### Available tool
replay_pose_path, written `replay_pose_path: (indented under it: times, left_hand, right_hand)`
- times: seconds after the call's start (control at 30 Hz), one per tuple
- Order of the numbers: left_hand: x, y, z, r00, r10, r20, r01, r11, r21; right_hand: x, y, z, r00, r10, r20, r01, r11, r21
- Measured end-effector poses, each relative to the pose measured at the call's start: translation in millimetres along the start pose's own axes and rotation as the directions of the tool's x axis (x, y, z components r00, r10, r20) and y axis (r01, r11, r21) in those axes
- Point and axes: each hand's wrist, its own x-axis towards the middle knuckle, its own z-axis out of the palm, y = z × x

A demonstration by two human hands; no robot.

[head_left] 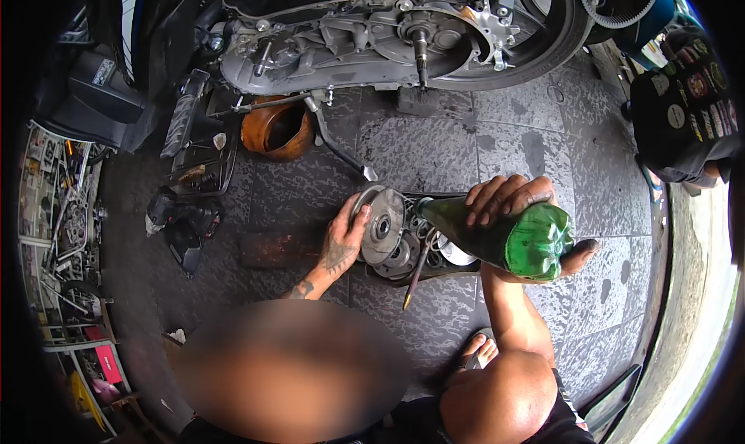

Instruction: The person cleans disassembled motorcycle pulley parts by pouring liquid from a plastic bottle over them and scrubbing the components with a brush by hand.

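Left hand: holds a round metal disc part by its left rim. Thumb pressed on the near side of the rim, other fingers bent behind it, so their exact spread cannot be told. The disc stands tilted on edge, its central hole showing, above the left end of the low parts tray.

Right hand: clasps a green plastic bottle. 4 fingers lie close together, curled over the far side; thumb extends by the base. The bottle is tilted, base toward the right, neck over the tray and mouth near the disc. Contact between mouth and disc: cannot tell.

Tray contents: metal parts at the left end, below the disc; 1 pale round piece toward the right end. 1 slim tool crosses the near edge, handle end out over the tiled floor.

Floor, left of the tray: 1 dark brown block, just beside the left forearm; farther toward the floor's left edge, 1 cordless drill. Beyond the tray, to the left: 1 orange-brown pot, dark inside.

Far edge of floor: opened engine casing, shaft projecting toward the tray; tyre at its right.
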Motion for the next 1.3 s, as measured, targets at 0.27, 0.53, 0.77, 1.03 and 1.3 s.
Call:
replay_pose_path:
  times: [0.27, 0.53, 0.77, 1.03, 1.3]
  left_hand:
    - [0.6, 5.6, -8.3, 0.995, 0.004, 0.103, -0.003, 1.000, -0.011]
    - [3.5, -8.7, -6.2, 0.999, 0.000, 0.051, -0.001, 1.000, 0.021]
    - [2.2, 0.1, -7.5, 0.997, 0.038, 0.067, -0.039, 0.999, 0.005]
    - [-4.6, -10.8, -7.9, 0.993, 0.095, 0.072, -0.092, 0.995, -0.043]
    - [-20.1, -41.6, -10.1, 0.973, 0.217, 0.072, -0.194, 0.950, -0.246]
  right_hand:
    - [0.1, 5.6, 16.1, 0.995, 0.053, -0.079, -0.052, 0.999, 0.016]
    - [13.2, 7.3, 28.2, 0.985, 0.142, -0.096, -0.141, 0.990, 0.013]
    - [13.7, 13.2, 28.6, 0.959, 0.244, -0.144, -0.239, 0.970, 0.052]
    - [2.9, 10.8, 19.6, 0.904, 0.347, -0.249, -0.383, 0.917, -0.112]
    - [-2.7, -2.1, 27.6, 0.863, 0.361, -0.353, -0.411, 0.909, -0.074]
